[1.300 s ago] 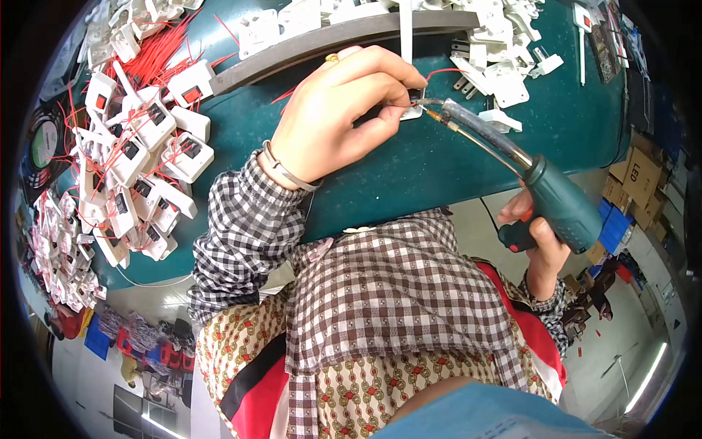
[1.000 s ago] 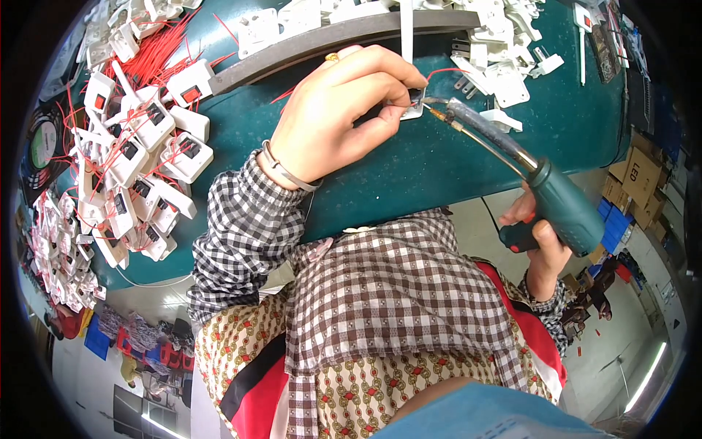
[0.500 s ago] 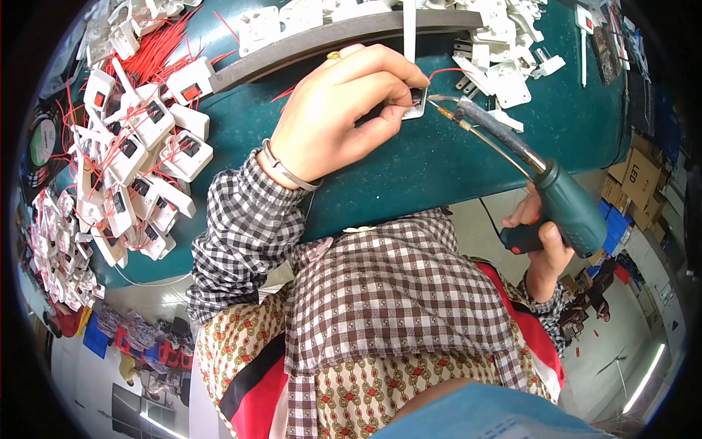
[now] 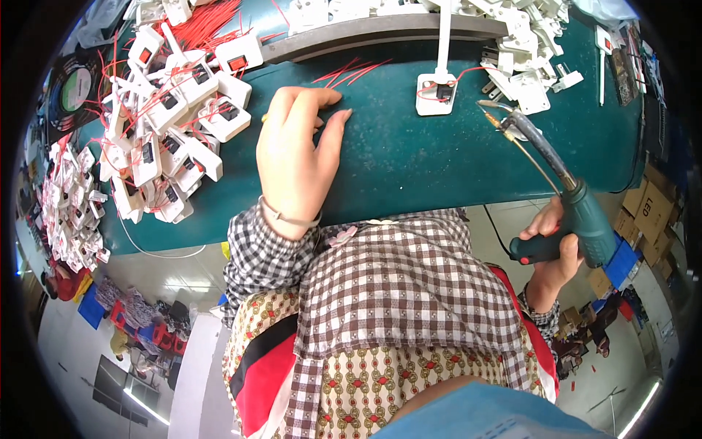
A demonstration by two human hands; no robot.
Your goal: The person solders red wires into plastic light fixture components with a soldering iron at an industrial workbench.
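My left hand [image 4: 296, 150] rests over the green tabletop, thumb and index finger apart with nothing between them. Its fingertips are just below a few loose red wires [image 4: 352, 72]. To the right lies a small white plastic housing [image 4: 434, 108] with a black switch [image 4: 444, 92] in it, a red wire looped round, and a white stem running away from me. Past the table's near edge, my right hand [image 4: 559, 271] grips a green soldering gun [image 4: 589, 230]. The gun's metal tip [image 4: 486, 106] and thin feed tube point up-left, right of the housing and apart from it.
White switch housings with red wires [image 4: 164, 110] are heaped on the left. A dark curved bar [image 4: 380, 31] crosses the back, beside a bundle of red wires [image 4: 201, 25]. White plastic parts [image 4: 526, 80] pile up at the back right. Cardboard boxes [image 4: 647, 208] stand beyond the table.
My left hand has let go of the white housing and moved left, toward the loose red wires. The soldering tip is now farther from the housing, still in my right hand.
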